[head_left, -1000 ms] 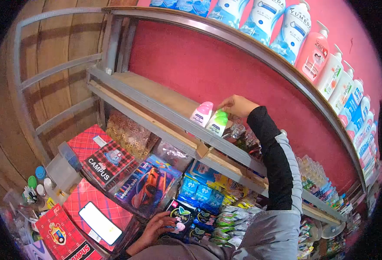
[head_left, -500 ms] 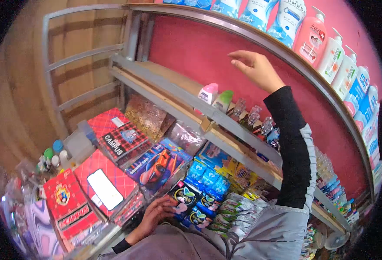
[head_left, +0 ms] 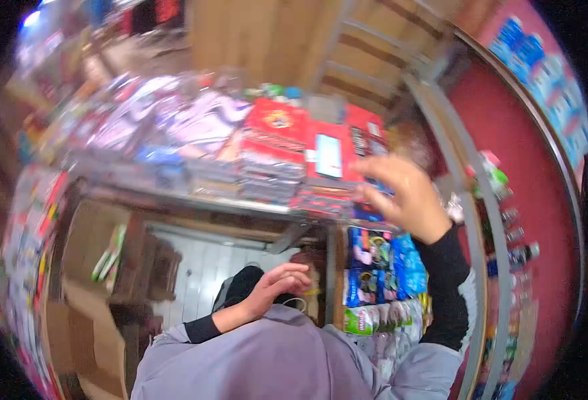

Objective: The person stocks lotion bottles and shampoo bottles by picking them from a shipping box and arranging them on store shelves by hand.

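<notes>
My right hand [head_left: 406, 199] is raised over the goods, thumb and fingers apart with nothing between them, smeared a little by motion. Just beyond its fingertips is a phone [head_left: 328, 156] with a lit white screen, lying on red notebooks [head_left: 277, 123]. In front of my body is my left hand [head_left: 282, 287], fingers loosely stretched and no thing visible in it. Below and right of it, blue and black sachets [head_left: 368, 257] fill the counter, along with green and white packets [head_left: 359, 321].
A metal-edged shelf [head_left: 440, 127] runs along the right by the pink wall, with blue and white bottles [head_left: 552, 80] higher up. Plastic-wrapped goods [head_left: 140, 113] lie at the back left. A cardboard box [head_left: 84, 333] stands low at left.
The view has swung left, bringing the floor and left counter into sight. My right hand has come down from the upper shelf toward the phone; my left hand has left the sachets.
</notes>
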A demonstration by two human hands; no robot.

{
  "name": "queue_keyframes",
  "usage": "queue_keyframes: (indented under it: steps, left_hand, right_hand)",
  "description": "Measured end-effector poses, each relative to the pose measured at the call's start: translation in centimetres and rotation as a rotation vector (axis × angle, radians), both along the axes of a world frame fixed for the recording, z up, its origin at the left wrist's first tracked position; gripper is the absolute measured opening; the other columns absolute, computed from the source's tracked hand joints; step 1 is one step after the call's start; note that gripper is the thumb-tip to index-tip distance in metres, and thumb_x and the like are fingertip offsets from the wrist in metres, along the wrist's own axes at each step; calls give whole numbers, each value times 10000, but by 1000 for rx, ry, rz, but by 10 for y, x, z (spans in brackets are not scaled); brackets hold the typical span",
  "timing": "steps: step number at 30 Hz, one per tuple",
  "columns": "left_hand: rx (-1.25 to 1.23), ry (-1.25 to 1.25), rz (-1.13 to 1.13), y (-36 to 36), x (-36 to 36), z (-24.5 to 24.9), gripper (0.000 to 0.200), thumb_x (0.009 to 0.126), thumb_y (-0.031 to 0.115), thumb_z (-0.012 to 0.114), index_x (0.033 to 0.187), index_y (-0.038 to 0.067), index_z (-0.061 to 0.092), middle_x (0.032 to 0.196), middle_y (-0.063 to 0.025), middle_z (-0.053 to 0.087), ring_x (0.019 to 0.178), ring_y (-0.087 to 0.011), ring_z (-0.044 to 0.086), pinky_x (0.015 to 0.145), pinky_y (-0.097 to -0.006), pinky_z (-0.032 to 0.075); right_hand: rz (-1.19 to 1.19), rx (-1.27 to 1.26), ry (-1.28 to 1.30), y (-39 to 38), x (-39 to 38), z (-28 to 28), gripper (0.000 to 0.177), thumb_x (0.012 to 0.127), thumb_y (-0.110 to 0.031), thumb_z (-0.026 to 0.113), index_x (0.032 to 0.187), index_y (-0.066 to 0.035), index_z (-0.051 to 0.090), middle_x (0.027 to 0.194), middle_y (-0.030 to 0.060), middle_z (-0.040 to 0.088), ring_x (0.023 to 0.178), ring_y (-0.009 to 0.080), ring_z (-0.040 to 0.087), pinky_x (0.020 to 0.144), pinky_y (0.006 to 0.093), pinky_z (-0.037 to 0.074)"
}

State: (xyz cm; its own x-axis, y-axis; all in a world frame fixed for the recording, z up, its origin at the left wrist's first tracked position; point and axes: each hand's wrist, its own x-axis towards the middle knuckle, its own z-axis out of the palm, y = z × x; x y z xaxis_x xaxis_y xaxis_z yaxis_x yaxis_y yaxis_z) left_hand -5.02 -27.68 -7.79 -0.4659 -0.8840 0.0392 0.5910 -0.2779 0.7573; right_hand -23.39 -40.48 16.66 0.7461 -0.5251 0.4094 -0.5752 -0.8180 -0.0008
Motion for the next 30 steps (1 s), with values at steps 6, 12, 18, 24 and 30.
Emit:
queue_keyframes:
  steps: [6, 12, 18, 24, 30]
  left_hand:
    - [70, 31, 381, 63, 76, 5, 353, 948, 204, 427, 1245, 14, 442, 1078, -125, 568, 978, -186, 563, 883, -325, 443]
    - [57, 12, 638, 103, 156, -3, 352, 940, 189, 440, 1248, 20, 446, 1079, -120, 578, 981, -179, 566, 883, -325, 442]
    - [92, -144, 967, 160, 262, -17, 355, 937, 221, 473, 1237, 31, 461, 1076, -121, 585, 960, -162, 571, 856, -309, 460]
    - [257, -104, 1217, 189, 308, -26, 362, 933, 247, 487, 1233, 45, 470, 1067, -108, 592, 946, -161, 569, 863, -320, 458]
    - [397, 3, 1369, 167, 326, -53, 322, 942, 174, 466, 1239, 49, 475, 1082, -80, 592, 946, -134, 553, 857, -288, 439]
  right_hand:
    - [244, 577, -113, 37, 95, -95, 265, 791, -139, 662, 1037, -44, 636, 1033, 131, 639, 964, 288, 602, 844, 359, 467]
    - [321, 1161, -226, 56, 193, -172, 271, 820, -75, 642, 1084, -15, 627, 1026, 94, 649, 935, 156, 609, 827, 291, 471]
    - [455, 1540, -210, 67, 324, -256, 275, 884, -108, 574, 1126, 21, 591, 1068, 109, 641, 968, 159, 604, 850, 272, 466]
    - [513, 1813, -103, 55, 444, -304, 307, 895, -136, 574, 1168, 6, 566, 1100, 100, 629, 918, 155, 620, 782, 262, 480]
    - [547, 1883, 96, 28, 588, -411, 352, 879, -133, 606, 1212, -37, 546, 1090, 53, 623, 856, 113, 619, 694, 231, 495]
